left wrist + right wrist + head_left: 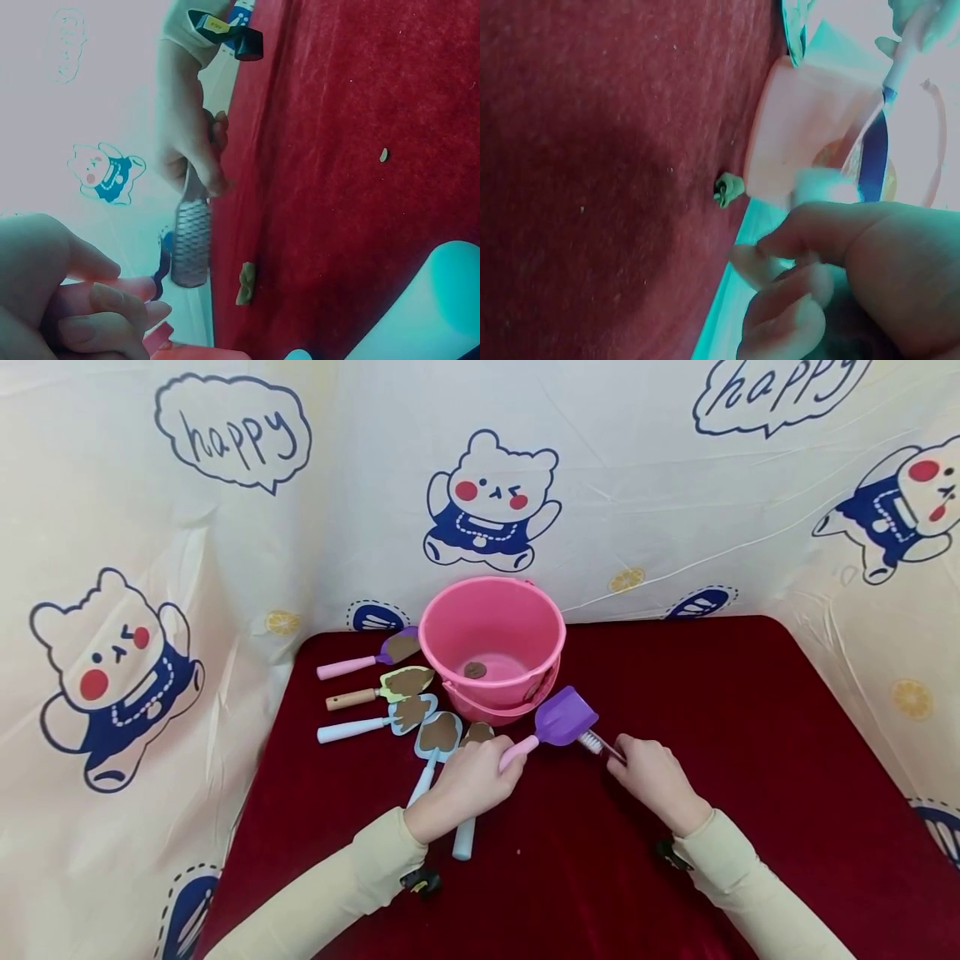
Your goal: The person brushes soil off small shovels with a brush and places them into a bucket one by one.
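My left hand (471, 783) grips the pink handle of a purple toy shovel (567, 717), its scoop held in front of the bucket's lower right side. My right hand (660, 781) grips the handle of a small brush (591, 742), whose white bristles are right at the scoop's edge in the head view. From the left wrist, the brush (192, 244) shows rows of bristle tufts. The pink bucket (491, 618) stands behind both hands, with a brown lump (475, 670) on its floor.
Left of the bucket lie toy shovels with brown-coated blades, among them a pink-handled shovel (348, 667), a wooden-handled trowel (352, 698) and a blue shovel (352, 729). A small clump (246, 283) lies on the red cloth (750, 710). Printed curtains (637, 485) enclose the table.
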A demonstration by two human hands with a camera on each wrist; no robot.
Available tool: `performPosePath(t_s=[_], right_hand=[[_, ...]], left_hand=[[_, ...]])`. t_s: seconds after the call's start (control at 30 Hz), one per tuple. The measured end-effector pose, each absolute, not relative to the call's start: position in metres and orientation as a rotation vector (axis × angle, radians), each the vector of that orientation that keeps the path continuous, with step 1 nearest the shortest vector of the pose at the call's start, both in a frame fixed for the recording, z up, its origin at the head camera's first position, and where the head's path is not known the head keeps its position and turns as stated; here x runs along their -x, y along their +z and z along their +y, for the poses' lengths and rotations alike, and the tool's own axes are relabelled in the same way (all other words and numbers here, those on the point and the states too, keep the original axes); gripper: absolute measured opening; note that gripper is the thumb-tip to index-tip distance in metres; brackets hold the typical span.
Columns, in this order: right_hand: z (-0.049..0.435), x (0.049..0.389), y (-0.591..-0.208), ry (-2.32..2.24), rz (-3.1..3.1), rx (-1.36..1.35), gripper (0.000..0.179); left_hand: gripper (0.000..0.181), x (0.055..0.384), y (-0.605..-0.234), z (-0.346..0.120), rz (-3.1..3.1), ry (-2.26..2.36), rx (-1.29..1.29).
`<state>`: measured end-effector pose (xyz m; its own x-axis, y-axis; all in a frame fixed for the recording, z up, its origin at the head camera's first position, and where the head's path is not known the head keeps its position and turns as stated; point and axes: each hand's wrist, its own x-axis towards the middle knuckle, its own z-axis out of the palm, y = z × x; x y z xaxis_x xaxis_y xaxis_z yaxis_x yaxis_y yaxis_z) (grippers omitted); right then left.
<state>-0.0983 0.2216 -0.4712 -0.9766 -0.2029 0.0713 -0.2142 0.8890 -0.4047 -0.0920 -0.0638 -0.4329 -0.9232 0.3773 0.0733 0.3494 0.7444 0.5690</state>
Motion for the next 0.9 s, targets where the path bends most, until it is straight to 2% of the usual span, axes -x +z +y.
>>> performPosePath(t_s=[0.2, 0.53, 0.77, 0.9], right_hand=[[0.214, 0.1, -0.474, 0.653, -3.062, -0.386, 0.031], [0.202, 0.102, -0.479, 0.785, -3.098, -0.473, 0.029], [0.209, 0.104, -0.482, 0.78, -3.015, -0.339, 0.032], [0.208, 0.103, -0.483, 0.74, -3.011, -0.417, 0.032]], left_hand=[[0.028, 0.091, -0.429, -0.06, 2.87, 0.947, -0.596], [0.036, 0.09, -0.43, -0.056, 2.856, 0.967, -0.656], [0.037, 0.088, -0.43, -0.055, 2.843, 0.94, -0.647], [0.035, 0.088, -0.429, -0.052, 2.843, 0.944, -0.625]])
